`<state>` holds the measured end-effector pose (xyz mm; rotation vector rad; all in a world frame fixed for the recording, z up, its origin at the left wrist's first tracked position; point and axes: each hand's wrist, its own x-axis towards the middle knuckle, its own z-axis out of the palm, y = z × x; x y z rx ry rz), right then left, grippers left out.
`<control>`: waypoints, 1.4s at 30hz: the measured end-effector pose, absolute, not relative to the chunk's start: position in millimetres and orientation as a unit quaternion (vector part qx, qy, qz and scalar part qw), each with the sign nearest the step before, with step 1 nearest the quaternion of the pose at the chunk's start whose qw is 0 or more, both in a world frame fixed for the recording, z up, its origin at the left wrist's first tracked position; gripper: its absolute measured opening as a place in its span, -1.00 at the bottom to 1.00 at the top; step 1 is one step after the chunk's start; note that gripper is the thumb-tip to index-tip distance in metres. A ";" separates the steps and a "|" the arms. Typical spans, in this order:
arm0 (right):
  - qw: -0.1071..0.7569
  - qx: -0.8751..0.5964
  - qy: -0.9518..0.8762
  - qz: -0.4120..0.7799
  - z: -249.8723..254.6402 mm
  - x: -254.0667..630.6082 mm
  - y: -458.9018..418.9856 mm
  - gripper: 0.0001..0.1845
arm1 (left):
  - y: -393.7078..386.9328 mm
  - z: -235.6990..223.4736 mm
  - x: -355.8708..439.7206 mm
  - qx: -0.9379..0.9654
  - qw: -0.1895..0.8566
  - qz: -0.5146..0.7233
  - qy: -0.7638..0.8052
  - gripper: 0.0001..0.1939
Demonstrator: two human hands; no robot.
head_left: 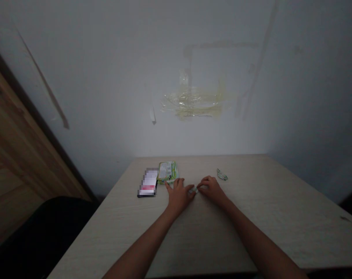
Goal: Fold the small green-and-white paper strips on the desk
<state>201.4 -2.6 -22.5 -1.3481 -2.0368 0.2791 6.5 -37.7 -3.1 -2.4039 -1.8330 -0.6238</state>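
Note:
Between my hands, just above the tabletop or on it, is a small pale green and white piece (196, 190), too small to name surely. My left hand (179, 197) pinches its left end with thumb and index finger, while its other fingers spread toward a packet. On the other side, my right hand (213, 190) has its fingertips closed on the right end of the piece. The green and white packet (168, 171) lies flat behind my left hand, its near edge close to those fingers. A crumpled green and white scrap of wrapper (222, 175) rests beyond my right hand.
A phone (148, 183) with a lit, blurred screen lies left of the packet. The pale wooden table (268, 209) meets a grey wall (112, 77) bearing old tape (193, 102). At left are a wooden panel (24, 128) and a dark shape (48, 228).

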 end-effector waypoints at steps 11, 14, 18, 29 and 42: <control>0.342 -0.516 -0.779 0.102 -24.0 200.8 -2.6 -0.83 | -33.9 -2.5 2.3 -0.778 0.030 -0.184 -0.600 -0.54; 0.335 -0.521 -0.781 0.084 -23.5 198.8 -4.6 -0.82 | -33.5 -3.2 2.3 -0.774 0.024 -0.181 -0.606 -0.54; 0.322 -0.518 -0.790 0.053 -22.6 195.5 -7.0 -0.81 | -33.9 -4.1 2.7 -0.771 0.019 -0.186 -0.609 -0.53; 0.284 -0.506 -0.814 0.011 -19.2 189.4 -10.8 -0.74 | -33.0 -8.1 1.1 -0.771 0.013 -0.194 -0.606 -0.55; 0.294 -0.500 -0.814 0.005 -9.9 195.7 -14.0 -0.83 | -39.2 -1.7 2.1 -0.772 0.043 -0.206 -0.600 -0.54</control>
